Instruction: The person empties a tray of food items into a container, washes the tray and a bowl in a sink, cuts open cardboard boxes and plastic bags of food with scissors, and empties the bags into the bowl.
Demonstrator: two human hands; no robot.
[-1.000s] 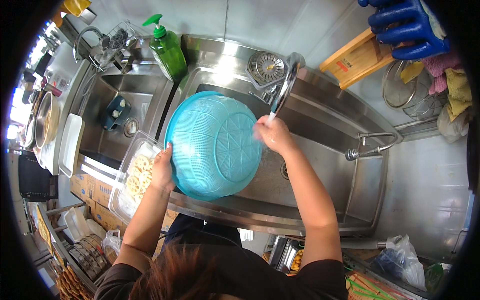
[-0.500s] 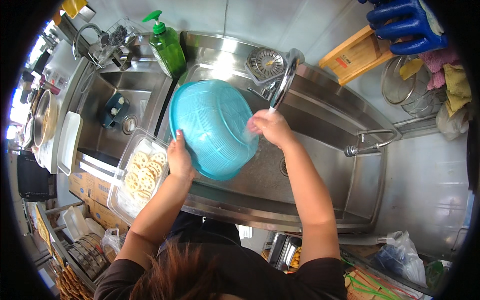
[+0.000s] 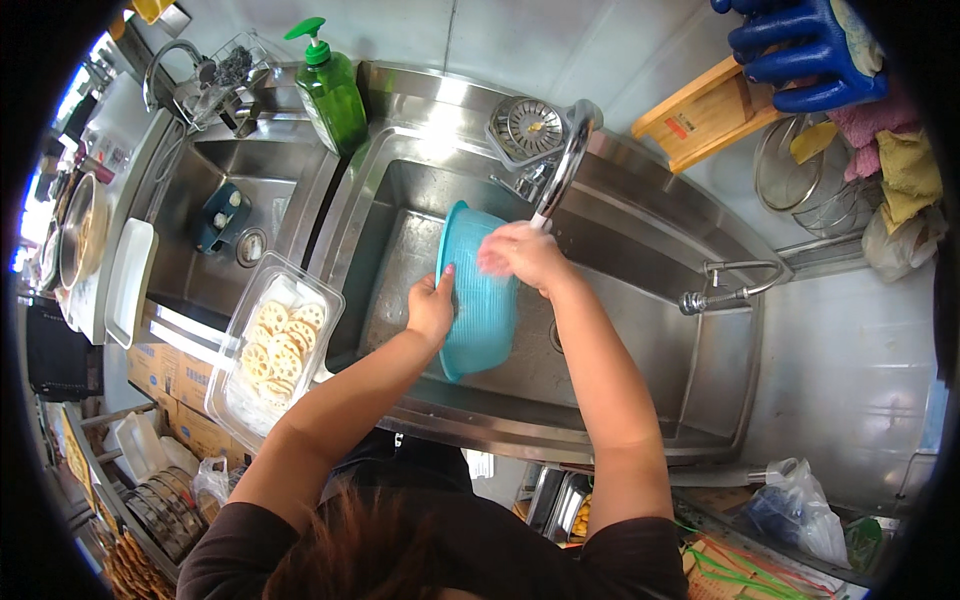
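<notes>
A turquoise plastic colander (image 3: 480,310) is tipped on its side over the large sink basin, its rim toward the left. My left hand (image 3: 432,308) is closed on that rim, thumb on top. Against the colander's outer wall, just below the mouth of the curved tap (image 3: 572,165), is my right hand (image 3: 525,258). Motion smears its fingers, so I cannot see whether they are closed or hold anything. Left of my left forearm, a clear plastic box (image 3: 222,385) holds sliced lotus root (image 3: 282,345).
A green pump bottle (image 3: 335,100) stands behind the divider between the basins. The left basin (image 3: 185,265) contains a small dark blue tray (image 3: 222,215). A second tap (image 3: 735,280) is at the right. Blue gloves (image 3: 810,55) hang by a wooden board (image 3: 700,115).
The colander has moved right and turned from showing its broad base to a narrow side view. My left hand went right with it. My right hand stays near the tap mouth, still blurred.
</notes>
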